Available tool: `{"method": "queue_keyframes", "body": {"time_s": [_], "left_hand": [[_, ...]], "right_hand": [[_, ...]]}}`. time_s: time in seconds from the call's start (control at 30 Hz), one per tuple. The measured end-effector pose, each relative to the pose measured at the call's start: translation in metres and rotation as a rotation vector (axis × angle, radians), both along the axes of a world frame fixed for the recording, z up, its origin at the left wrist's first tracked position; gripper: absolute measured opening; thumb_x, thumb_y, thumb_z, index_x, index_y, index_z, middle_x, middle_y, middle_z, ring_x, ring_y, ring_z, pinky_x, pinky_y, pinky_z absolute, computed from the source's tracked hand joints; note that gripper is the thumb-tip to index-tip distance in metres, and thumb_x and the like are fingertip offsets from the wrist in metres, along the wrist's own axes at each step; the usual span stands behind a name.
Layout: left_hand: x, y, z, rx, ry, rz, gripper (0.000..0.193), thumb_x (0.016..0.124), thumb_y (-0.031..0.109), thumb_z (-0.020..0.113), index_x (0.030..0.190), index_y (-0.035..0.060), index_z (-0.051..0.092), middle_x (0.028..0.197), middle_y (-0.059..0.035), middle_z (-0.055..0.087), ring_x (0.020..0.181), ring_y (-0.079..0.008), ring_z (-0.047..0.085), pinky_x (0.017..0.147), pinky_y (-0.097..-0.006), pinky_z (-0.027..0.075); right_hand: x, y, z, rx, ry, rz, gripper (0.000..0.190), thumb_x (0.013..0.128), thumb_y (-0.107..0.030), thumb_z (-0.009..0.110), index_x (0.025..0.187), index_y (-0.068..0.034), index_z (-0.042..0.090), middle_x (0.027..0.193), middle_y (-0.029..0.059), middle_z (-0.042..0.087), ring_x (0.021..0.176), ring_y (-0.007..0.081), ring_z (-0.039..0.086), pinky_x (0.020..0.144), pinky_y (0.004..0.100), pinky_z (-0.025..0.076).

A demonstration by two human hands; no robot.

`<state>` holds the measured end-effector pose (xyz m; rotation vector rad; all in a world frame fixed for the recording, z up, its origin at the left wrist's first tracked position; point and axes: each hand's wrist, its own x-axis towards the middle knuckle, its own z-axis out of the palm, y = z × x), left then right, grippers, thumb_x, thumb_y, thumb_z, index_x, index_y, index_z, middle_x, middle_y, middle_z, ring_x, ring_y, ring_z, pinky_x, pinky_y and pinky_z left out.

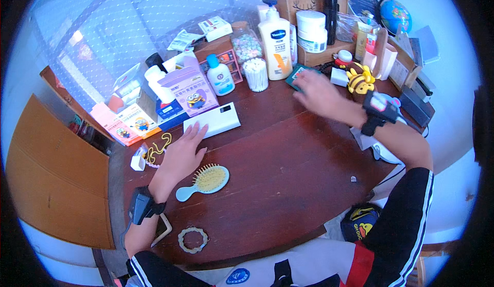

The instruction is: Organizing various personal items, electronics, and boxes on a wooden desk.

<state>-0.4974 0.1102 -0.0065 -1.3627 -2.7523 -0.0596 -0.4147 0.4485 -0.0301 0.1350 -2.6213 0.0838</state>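
My left hand (181,155) rests with fingers spread on the near edge of a white rectangular power bank or box (216,121) in front of the purple carton. Over at the back right, my right hand (318,94) touches a small dark green packet (299,76) beside the Vaseline pump bottle (276,47); whether its fingers grip the packet cannot be told. A pale blue hairbrush (210,179) lies bristles up, to the right of my left wrist. Nearer to me is a beaded or twisted ring-shaped band (193,239), with a beige angular piece (166,229) partly behind my left forearm.
Cartons, including a purple one (191,90), line the back left. Behind stand a blue-capped bottle (220,76), a cotton swab tub (256,74) and a candy-like jar (247,45). A bee plush toy (361,80), a globe (396,14) and a dark box (415,105) occupy the right.
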Motion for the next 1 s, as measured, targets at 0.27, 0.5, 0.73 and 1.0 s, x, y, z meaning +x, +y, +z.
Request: {"method": "queue_keyframes", "body": {"time_s": [0.27,0.5,0.73,1.0], "left_hand": [[0.000,0.000,0.003,-0.007,0.034,-0.017,0.050,0.078,0.016,0.052,0.124,0.0100,0.036,0.126,-0.0171,0.037,0.115,-0.0286,0.038,0.088,-0.0359,0.040],[0.000,-0.006,0.007,-0.045,0.010,-0.027,0.052,0.077,0.016,0.052,0.126,0.0097,0.033,0.128,-0.0175,0.034,0.116,-0.0293,0.036,0.088,-0.0365,0.040],[0.000,-0.002,0.005,-0.025,0.014,-0.033,0.052,0.077,0.016,0.052,0.126,0.0108,0.034,0.128,-0.0171,0.034,0.116,-0.0294,0.036,0.087,-0.0366,0.041],[-0.001,-0.007,0.004,-0.016,0.021,-0.023,0.051,0.077,0.016,0.053,0.125,0.0112,0.035,0.127,-0.0164,0.035,0.116,-0.0289,0.037,0.087,-0.0361,0.041]], "right_hand": [[0.052,0.125,0.032,-0.097,-0.055,-0.614,0.049,0.072,-0.041,0.059,0.100,-0.002,0.051,0.097,0.0222,0.052,0.091,0.0342,0.052,0.076,0.0391,0.043],[0.064,0.128,0.025,-0.199,-0.441,-0.799,0.083,0.064,-0.063,0.057,0.117,-0.002,0.039,0.124,0.0285,0.027,0.112,0.0356,0.038,0.086,0.0369,0.038],[0.048,0.159,0.024,-0.326,0.010,-0.586,0.038,0.075,-0.036,0.057,0.085,0.001,0.058,0.069,0.0159,0.058,0.070,0.0321,0.057,0.067,0.0358,0.046],[0.037,0.149,0.038,-0.356,-0.315,-0.605,0.054,0.065,-0.044,0.063,0.094,0.001,0.056,0.090,0.0211,0.058,0.078,0.0311,0.058,0.070,0.0359,0.046]]}}
